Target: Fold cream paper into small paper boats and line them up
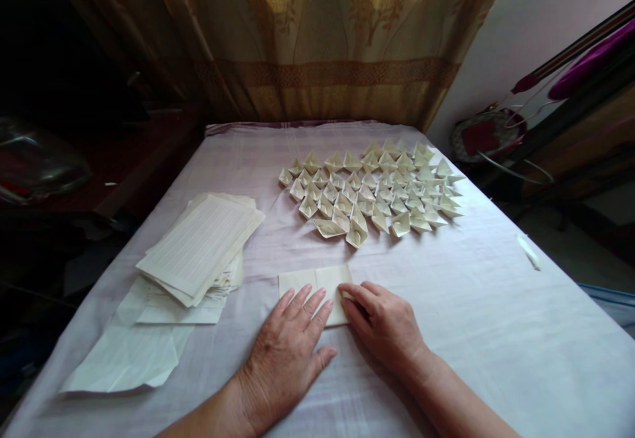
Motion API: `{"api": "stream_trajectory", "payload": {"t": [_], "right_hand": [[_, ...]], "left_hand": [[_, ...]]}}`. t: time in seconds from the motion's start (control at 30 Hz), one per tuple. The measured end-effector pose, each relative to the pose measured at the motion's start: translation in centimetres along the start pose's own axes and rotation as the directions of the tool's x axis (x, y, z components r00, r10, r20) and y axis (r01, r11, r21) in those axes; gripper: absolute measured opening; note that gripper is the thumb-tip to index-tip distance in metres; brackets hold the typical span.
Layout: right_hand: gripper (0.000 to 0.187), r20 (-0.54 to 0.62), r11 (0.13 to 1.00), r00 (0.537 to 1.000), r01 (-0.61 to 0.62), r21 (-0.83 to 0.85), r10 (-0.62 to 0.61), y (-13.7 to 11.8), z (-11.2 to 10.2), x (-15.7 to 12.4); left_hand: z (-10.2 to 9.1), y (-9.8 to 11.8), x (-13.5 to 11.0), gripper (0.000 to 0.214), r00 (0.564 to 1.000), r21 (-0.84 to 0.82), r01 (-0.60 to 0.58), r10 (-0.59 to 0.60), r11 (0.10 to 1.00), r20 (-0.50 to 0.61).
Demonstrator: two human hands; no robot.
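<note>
A folded sheet of cream paper [317, 280] lies on the pale cloth-covered table [496, 319] in front of me. My left hand [288, 345] rests flat on the sheet's near left part, fingers stretched out together. My right hand [384, 322] presses on the sheet's right edge, its fingers bent and pinching the paper at the fold. Beyond the sheet, several small folded paper boats [372, 193] are laid out in rows.
A stack of lined paper sheets [201, 246] sits to the left, with larger loose sheets [129, 355] under it. A small paper scrap [528, 253] lies at the right. A patterned curtain [317, 41] hangs behind the table. Dark furniture stands left and right.
</note>
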State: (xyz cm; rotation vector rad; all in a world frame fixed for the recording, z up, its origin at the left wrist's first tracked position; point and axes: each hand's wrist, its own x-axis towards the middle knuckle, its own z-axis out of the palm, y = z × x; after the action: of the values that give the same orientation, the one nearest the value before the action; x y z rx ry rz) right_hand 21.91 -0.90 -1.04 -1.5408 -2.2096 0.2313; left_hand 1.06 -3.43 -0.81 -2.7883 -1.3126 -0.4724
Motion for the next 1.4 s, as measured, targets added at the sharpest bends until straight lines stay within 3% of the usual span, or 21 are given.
{"api": "stream_trajectory", "payload": {"t": [0.23, 0.93, 1.4], "right_hand": [[0.024, 0.034, 1.000, 0.999, -0.025, -0.014, 0.026, -0.20, -0.20, 0.08], [0.027, 0.030, 0.999, 0.999, -0.030, -0.011, 0.031, -0.21, -0.33, 0.14], [0.028, 0.035, 0.999, 0.999, -0.039, -0.017, 0.040, -0.29, -0.26, 0.22]], "left_hand": [[0.27, -0.12, -0.15, 0.050, 1.000, -0.007, -0.009, 0.009, 1.000, 0.012], [0.47, 0.00, 0.03, 0.041, 0.995, 0.064, -0.023, 0.030, 0.998, -0.095], [0.55, -0.11, -0.02, 0.044, 0.996, 0.045, -0.022, 0.025, 0.999, -0.088]]}}
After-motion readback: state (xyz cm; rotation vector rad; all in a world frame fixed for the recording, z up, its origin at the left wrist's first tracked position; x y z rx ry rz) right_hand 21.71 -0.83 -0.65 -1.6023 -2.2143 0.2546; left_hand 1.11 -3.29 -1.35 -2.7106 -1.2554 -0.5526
